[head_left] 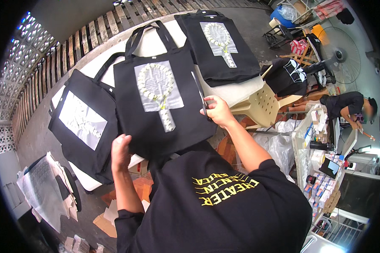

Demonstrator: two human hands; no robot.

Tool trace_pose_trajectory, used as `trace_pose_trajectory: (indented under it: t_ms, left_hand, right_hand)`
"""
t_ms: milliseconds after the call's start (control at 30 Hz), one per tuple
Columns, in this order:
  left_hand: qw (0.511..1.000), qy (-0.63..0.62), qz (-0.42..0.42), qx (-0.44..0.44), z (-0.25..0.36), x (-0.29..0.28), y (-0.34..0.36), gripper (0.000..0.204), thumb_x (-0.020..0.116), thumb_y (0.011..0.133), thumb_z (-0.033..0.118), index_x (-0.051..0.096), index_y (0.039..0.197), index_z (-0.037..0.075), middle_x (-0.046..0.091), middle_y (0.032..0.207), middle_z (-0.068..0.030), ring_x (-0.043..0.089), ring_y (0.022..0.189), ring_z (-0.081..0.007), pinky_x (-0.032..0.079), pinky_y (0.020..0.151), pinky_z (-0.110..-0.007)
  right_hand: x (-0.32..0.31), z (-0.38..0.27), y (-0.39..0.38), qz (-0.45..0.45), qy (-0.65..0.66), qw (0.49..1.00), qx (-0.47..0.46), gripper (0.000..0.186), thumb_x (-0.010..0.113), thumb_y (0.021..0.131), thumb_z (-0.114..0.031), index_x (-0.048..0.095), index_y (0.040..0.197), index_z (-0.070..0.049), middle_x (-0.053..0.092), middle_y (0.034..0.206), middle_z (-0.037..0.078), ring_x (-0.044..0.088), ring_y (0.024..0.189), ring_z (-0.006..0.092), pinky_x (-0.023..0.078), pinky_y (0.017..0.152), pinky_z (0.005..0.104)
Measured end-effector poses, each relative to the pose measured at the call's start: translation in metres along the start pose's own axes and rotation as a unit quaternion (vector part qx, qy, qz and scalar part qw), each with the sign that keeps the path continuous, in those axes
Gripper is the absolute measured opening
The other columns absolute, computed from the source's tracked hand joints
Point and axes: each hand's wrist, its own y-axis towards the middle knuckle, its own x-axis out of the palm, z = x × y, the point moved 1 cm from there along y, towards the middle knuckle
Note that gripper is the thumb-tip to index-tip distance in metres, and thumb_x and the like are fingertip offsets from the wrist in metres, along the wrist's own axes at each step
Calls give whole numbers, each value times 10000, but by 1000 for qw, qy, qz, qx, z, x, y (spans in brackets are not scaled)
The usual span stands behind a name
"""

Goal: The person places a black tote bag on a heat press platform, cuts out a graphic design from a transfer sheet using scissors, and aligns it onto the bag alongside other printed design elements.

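A black cloth tote bag with a pale panel of white flowers (156, 120) lies face up between two similar bags, its lower part reaching past the table's edge toward the person. The left hand (121, 148) has its grip pinching the bag's lower left edge; the right hand (218, 110) has its grip closed round long black-handled scissors (204, 102) beside the right edge. The step seems to be holding and trimming the bag; any cut would call for steady cloth and blades clear of the print. Beneath is a white bench (237, 89), with a cream plastic chair (261, 104) to its right. Farther right are a standing fan (338, 55) and another person in dark clothing (345, 105), leaning forward.
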Motion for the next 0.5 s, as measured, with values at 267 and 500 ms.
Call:
trace_pose_trajectory:
  t_ms: [267,500]
  left_hand:
    - [957,-242,3,158,178,72,-16,264,578,971,236,667,1069,8,734,1020,-134,721,940,-263,572,895,-436]
    - [951,-193,-43,237,330,126,142,274,446,1048,237,559,840,98,502,695,20,444,601,-100,374,542,-261]
  right_hand:
    - [-38,-147,12,-204,53,977,-24,366,823,767,-109,661,1086,-28,687,938,30,637,855,115,514,747,269]
    - [-63,-320,182,-290,-101,952,-14,202,601,915,-227,707,882,-59,682,725,56,628,563,119,433,398,228]
